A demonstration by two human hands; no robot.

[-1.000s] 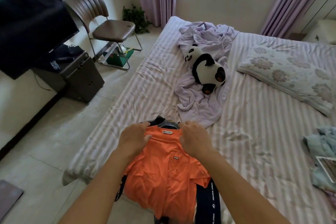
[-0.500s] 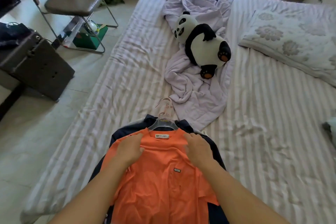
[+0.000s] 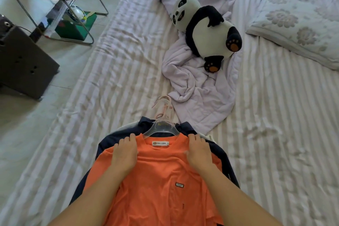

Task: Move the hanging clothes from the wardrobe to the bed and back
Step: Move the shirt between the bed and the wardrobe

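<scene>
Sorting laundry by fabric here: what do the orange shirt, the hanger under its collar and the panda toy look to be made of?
Orange shirt: thin matte knit, probably cotton or a blend; it drapes in soft wrinkles. Hanger: translucent, glossy plastic; the dark garment shows through it. Panda toy: short-pile plush, soft and rounded, so apparently stuffed.

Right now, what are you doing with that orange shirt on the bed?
A person is laying hung clothes on the bed. Both hands, left and right, rest on the shoulders of the orange shirt, which lies over a dark garment. The hangers point toward a toy panda.
</scene>
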